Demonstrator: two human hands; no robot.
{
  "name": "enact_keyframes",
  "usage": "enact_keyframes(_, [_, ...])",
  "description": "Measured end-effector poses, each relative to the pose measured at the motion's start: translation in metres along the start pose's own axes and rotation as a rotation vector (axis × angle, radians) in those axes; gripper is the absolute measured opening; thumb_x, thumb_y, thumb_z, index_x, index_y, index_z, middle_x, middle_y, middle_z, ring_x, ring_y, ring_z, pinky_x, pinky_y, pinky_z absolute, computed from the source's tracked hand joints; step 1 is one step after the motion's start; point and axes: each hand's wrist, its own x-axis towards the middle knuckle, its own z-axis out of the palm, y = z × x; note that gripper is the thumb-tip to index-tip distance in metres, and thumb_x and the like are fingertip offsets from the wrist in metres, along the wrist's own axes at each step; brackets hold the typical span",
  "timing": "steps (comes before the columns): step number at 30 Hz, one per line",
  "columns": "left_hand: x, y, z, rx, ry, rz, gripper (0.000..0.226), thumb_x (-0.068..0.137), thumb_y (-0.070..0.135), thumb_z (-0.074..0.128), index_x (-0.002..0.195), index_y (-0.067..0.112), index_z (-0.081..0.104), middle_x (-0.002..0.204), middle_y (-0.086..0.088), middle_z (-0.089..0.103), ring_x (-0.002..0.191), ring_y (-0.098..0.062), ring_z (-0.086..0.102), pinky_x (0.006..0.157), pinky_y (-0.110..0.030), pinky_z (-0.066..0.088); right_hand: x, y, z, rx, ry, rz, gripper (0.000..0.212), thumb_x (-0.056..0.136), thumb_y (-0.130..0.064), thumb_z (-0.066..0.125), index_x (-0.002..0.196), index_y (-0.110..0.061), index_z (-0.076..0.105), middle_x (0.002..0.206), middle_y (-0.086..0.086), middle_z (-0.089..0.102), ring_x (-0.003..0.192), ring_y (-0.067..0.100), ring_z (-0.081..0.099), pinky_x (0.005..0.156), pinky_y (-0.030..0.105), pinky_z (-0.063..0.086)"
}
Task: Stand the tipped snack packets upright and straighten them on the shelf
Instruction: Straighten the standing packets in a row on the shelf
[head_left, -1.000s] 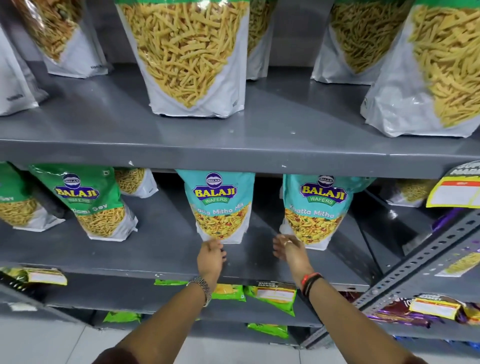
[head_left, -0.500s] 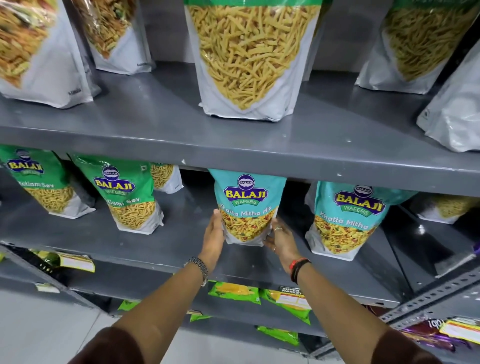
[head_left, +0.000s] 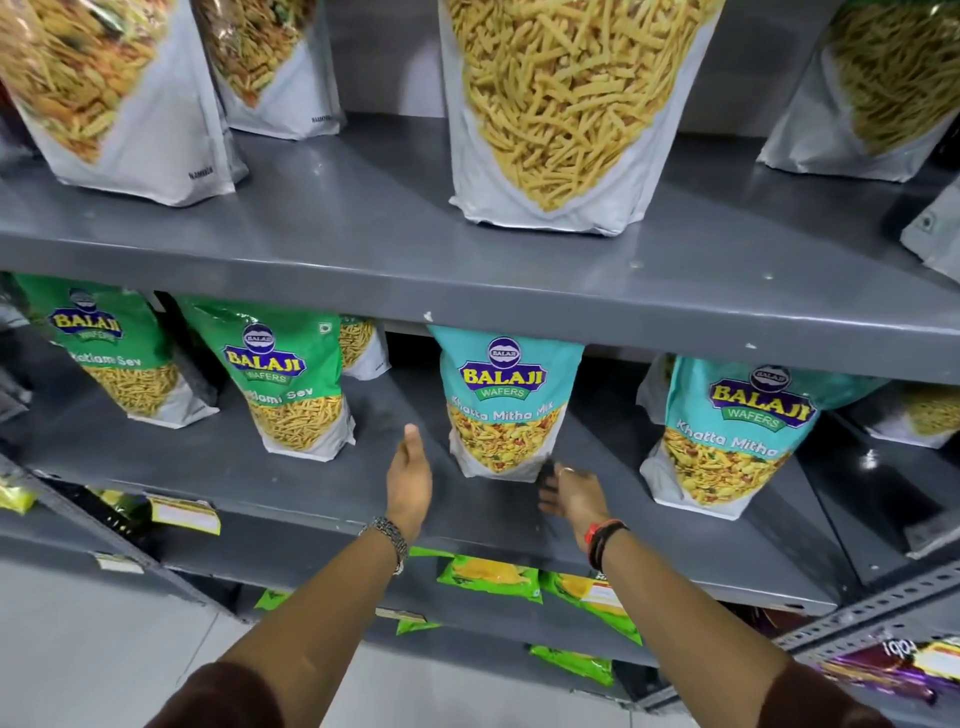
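Note:
A teal Khatta Mitha Mix packet (head_left: 501, 410) stands upright at the middle of the grey middle shelf (head_left: 322, 488). My left hand (head_left: 409, 478) hovers open just left of it, not touching. My right hand (head_left: 571, 496) is open at the packet's lower right corner, fingers blurred, touching it or just off it. A second teal Khatta Mitha packet (head_left: 727, 441) stands to the right, leaning a little. Two green Ratlami Sev packets (head_left: 285, 384) (head_left: 111, 353) stand to the left.
The upper shelf (head_left: 363, 244) holds large white sev pouches (head_left: 566, 109), its front lip just above the teal packets. More pouches sit deep behind the middle row. A lower shelf carries flat green packets (head_left: 488, 577). A slotted metal upright (head_left: 857, 618) runs at lower right.
Both hands gripped the middle teal packet's sides half a second ago. They have since let go and drawn back toward me. The view has moved closer to the shelf.

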Motion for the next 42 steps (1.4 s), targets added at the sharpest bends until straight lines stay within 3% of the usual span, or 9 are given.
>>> enact_keyframes(6, [0.035,-0.03,-0.075,-0.022,0.226,-0.039,0.046,0.093,0.045,0.031,0.11,0.009,0.053,0.107,-0.015,0.063,0.101,-0.033,0.059,0.099,-0.047,0.044,-0.016,0.011,0.051,0.024,-0.14,0.05,0.026,0.09,-0.005,0.047,0.067,-0.007,0.059,0.056,0.007,0.059,0.046,0.019,0.057,0.042,0.025,0.049])
enact_keyframes(11, [0.044,0.007,-0.138,-0.106,0.535,0.095,0.045,0.098,0.03,0.028,0.096,-0.005,0.056,0.085,-0.012,0.057,0.084,-0.026,0.047,0.076,-0.036,0.035,-0.028,0.009,0.136,0.116,-0.208,0.019,0.022,0.092,-0.007,0.041,0.1,0.002,0.059,0.077,0.009,0.063,0.065,0.019,0.062,0.048,0.022,0.054])
enact_keyframes(16, [0.086,0.028,-0.203,-0.031,0.244,-0.002,0.07,0.091,0.057,0.016,0.146,0.013,0.022,0.156,-0.007,0.023,0.144,-0.026,0.022,0.119,-0.038,0.016,-0.051,-0.001,0.22,0.198,-0.167,-0.013,0.043,0.095,-0.026,0.042,0.128,0.001,0.047,0.11,0.016,0.056,0.114,0.034,0.055,0.095,0.043,0.048])
enact_keyframes(19, [0.104,0.039,-0.225,-0.075,-0.089,-0.009,0.075,0.083,0.067,0.013,0.144,0.025,0.027,0.149,0.005,0.032,0.138,-0.02,0.031,0.114,-0.039,0.026,-0.062,-0.002,0.259,0.195,-0.167,-0.053,0.036,0.095,-0.038,0.038,0.116,-0.012,0.052,0.133,0.016,0.042,0.113,0.03,0.056,0.094,0.04,0.051])
enact_keyframes(22, [0.098,0.053,-0.226,-0.091,-0.265,-0.005,0.058,0.087,0.063,0.011,0.126,0.034,0.042,0.122,0.012,0.044,0.115,-0.015,0.044,0.096,-0.031,0.035,-0.067,-0.001,0.283,0.215,-0.171,-0.095,0.037,0.094,-0.044,0.035,0.111,-0.019,0.057,0.097,0.002,0.063,0.085,0.015,0.059,0.065,0.022,0.049])
enact_keyframes(26, [0.099,0.059,-0.23,-0.15,-0.345,-0.012,0.058,0.094,0.048,0.004,0.141,0.025,0.028,0.126,0.016,0.038,0.117,-0.008,0.041,0.106,-0.029,0.028,-0.064,-0.003,0.301,0.23,-0.118,-0.116,0.048,0.092,-0.047,0.036,0.124,-0.016,0.056,0.109,0.007,0.062,0.095,0.022,0.056,0.077,0.03,0.049])
enact_keyframes(33, [0.119,0.057,-0.232,-0.145,-0.364,-0.021,0.06,0.091,0.055,0.005,0.14,0.031,0.03,0.133,0.01,0.044,0.129,-0.014,0.042,0.109,-0.032,0.028,-0.057,-0.01,0.305,0.219,-0.088,-0.113,0.044,0.095,-0.042,0.033,0.13,-0.021,0.05,0.127,0.006,0.061,0.117,0.027,0.058,0.103,0.043,0.045])
enact_keyframes(38, [0.132,0.04,-0.248,-0.172,-0.224,-0.082,0.064,0.093,0.052,0.013,0.143,0.015,0.028,0.151,-0.006,0.031,0.14,-0.026,0.03,0.116,-0.04,0.024,-0.057,0.006,0.309,0.231,0.077,-0.08,0.02,0.097,-0.028,0.036,0.108,-0.014,0.045,0.103,0.002,0.053,0.092,0.021,0.057,0.085,0.04,0.052])
enact_keyframes(42, [0.152,0.012,-0.287,-0.152,0.069,0.03,0.027,0.096,0.04,0.031,0.099,0.024,0.053,0.098,-0.005,0.053,0.102,-0.024,0.05,0.09,-0.038,0.038,-0.061,0.022,0.319,0.133,0.074,0.003,0.018,0.092,-0.007,0.036,0.092,-0.006,0.054,0.089,0.012,0.056,0.067,0.017,0.054,0.062,0.027,0.05])
